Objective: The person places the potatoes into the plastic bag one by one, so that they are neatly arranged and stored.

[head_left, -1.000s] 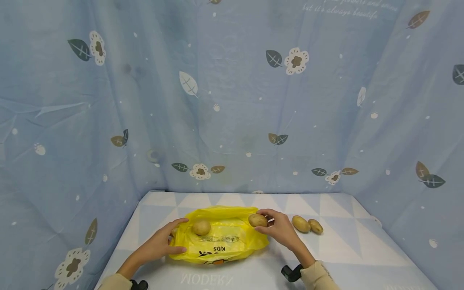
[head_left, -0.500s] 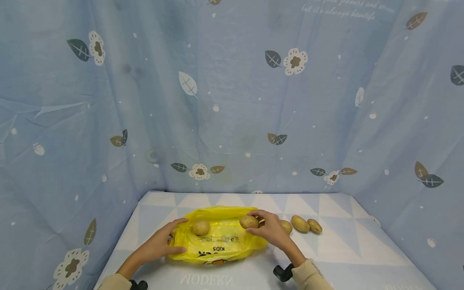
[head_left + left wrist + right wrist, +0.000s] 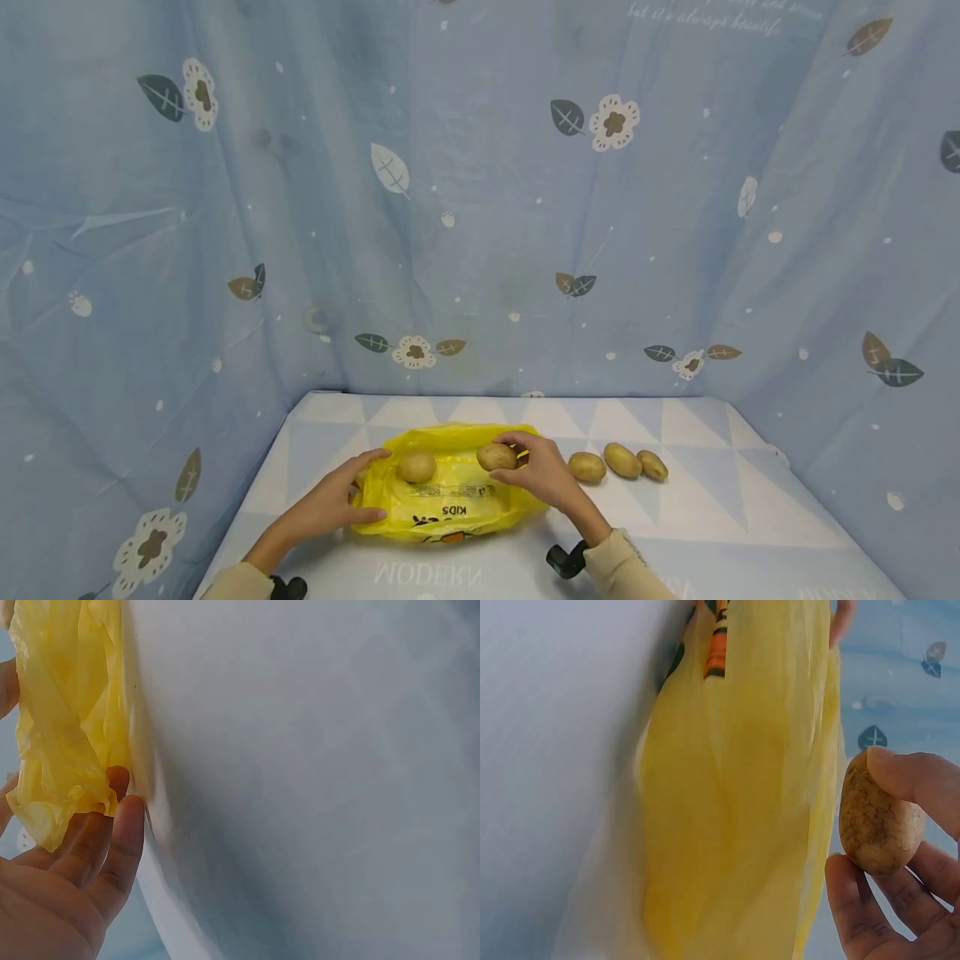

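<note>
Held potato (image 3: pixel 495 457): pinched in the right hand (image 3: pixel 540 472) and held at the right part of the mouth of the yellow bag (image 3: pixel 450 507); whether the bag is touched by it cannot be told.
Right fingers: thumb pressed to one side of the potato, fingertips to the other; finely cracked brown skin is left showing between them in the right wrist view.
Left hand (image 3: pixel 326 502): placed at the bag's left end, with thumb and forefinger set well apart at the near and far edges of the mouth.
Left fingers: curved about the thin plastic, a crumpled part of which is held against them in the left wrist view.
Bagged potato (image 3: pixel 417 467): seen within the mouth, toward the left end, well apart from the held one.
Bag print: KIDS, shown upside down, with a dark and orange design toward the near edge.
Loose potatoes: set in a row to the right of the bag; the nearest potato (image 3: pixel 587 467), the middle potato (image 3: pixel 622 460) and the smallest potato (image 3: pixel 652 466) are placed just beside one another.
Bench (image 3: pixel 712 508): covered in white with pale blue triangles.
Backdrop (image 3: pixel 480 192): blue, patterned with leaves and flowers.
</note>
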